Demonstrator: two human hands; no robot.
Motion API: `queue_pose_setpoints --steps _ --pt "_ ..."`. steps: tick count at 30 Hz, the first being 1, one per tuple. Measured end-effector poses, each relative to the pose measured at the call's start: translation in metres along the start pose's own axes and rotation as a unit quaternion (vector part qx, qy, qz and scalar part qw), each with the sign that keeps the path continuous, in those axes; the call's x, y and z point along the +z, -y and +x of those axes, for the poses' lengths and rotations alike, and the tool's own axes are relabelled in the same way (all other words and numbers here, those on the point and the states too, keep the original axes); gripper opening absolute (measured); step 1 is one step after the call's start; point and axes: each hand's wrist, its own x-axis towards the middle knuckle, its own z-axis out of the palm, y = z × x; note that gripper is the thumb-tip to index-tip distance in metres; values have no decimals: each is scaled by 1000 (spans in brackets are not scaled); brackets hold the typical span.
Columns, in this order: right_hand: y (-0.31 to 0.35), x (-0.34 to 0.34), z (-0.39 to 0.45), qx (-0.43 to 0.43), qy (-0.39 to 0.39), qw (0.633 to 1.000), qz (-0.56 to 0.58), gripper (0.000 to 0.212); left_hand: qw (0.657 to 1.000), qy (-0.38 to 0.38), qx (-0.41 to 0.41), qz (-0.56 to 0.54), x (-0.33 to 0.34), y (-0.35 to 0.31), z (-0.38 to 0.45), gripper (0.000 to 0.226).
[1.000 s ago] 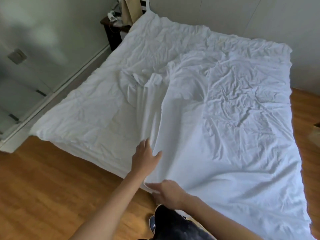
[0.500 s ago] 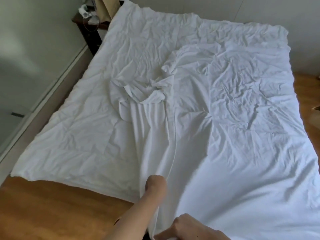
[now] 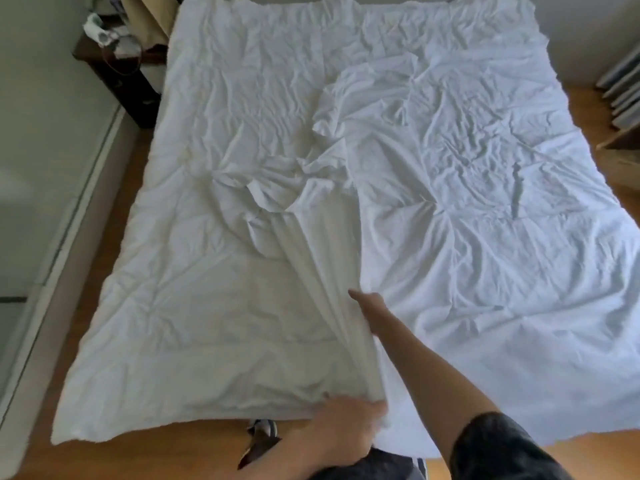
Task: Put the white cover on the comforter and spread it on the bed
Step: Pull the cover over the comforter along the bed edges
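White duvet cover (image 3: 467, 174), over comforter (image 3: 194, 306) on bed: light, limp, wrinkle-prone; left hand (image 3: 346, 433) grips its bunched hem at bed's foot, right hand (image 3: 369, 301) apparently tucked inside, grip unclear.

Two hands (image 3: 346, 429) (image 3: 369, 306), one comforter (image 3: 207, 306), one cover (image 3: 485, 202)
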Motion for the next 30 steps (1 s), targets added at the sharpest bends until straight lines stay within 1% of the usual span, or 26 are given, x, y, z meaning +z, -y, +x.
queue_pose_setpoints --steps 1,2,3,4,5,6,7,8,9,10,11,12,14,15,16,17,18,19,21,23,25,26,27,28,29,30 --pt "6 22 -7 -31 -43 999 -8 49 1000 2 23 8 -6 10 -18 21" --pt "10 42 -17 -70 -91 993 -38 40 1000 -5 21 -5 -13 26 -32 24" --pt "15 61 -31 -121 -115 982 -88 33 999 -26 -6 -38 -23 44 -45 24" --pt "19 79 -47 -169 -110 967 -154 30 991 -86 -53 -86 -37 63 -55 22" --pt "17 97 -64 -214 -90 944 -234 28 968 -175 -104 -145 -53 83 -64 20" --pt "9 114 -80 -257 -62 910 -318 27 931 -269 -152 -195 -68 104 -68 19" --pt "-1 130 -95 -294 -28 872 -390 26 898 -338 -185 -211 -86 125 -67 24" --pt "-14 145 -112 -323 10 834 -447 29 886 -366 -206 -199 -103 142 -64 38" --pt "-25 158 -130 -345 49 796 -494 35 896 -352 -215 -165 -118 156 -58 57" --pt "-33 169 -148 -360 87 765 -527 43 918 -308 -225 -109 -130 167 -50 74" --pt "-40 178 -164 -363 123 747 -543 51 936 -261 -232 -38 -140 175 -41 83" --pt "-46 183 -177 -360 154 742 -544 57 946 -217 -236 45 -146 182 -35 83" --pt "-55 187 -193 -358 184 748 -528 61 943 -121 -243 194 -150 199 -30 63" --pt "-58 186 -198 -367 183 747 -523 64 940 -69 -244 229 -150 209 -31 49" --pt "-61 185 -201 -377 175 748 -518 74 942 -22 -240 234 -147 217 -34 41" --pt "-64 184 -203 -379 171 749 -516 86 947 17 -234 221 -141 225 -38 40" --pt "-67 183 -201 -380 167 748 -519 91 952 43 -227 202 -130 231 -41 43" --pt "-69 183 -200 -384 168 743 -522 89 956 53 -217 189 -119 234 -45 46" --pt "-73 186 -191 -403 174 725 -531 75 969 32 -186 156 -96 232 -50 47" --pt "-75 193 -185 -408 192 700 -554 58 980 -42 -175 91 -82 222 -54 49" --pt "-76 200 -183 -406 221 671 -580 57 973 -128 -194 -6 -79 215 -53 52" --pt "-76 201 -182 -412 234 652 -592 57 967 -150 -206 -25 -80 212 -52 55" --pt "-75 202 -183 -418 244 632 -605 56 967 -142 -210 2 -81 212 -49 60" --pt "-76 202 -182 -418 252 621 -613 55 972 -102 -203 60 -82 213 -47 65" --pt "-79 201 -180 -416 259 617 -616 54 972 -46 -193 128 -82 215 -46 67" --pt "-82 201 -176 -415 265 614 -617 52 964 10 -178 195 -80 216 -46 60"
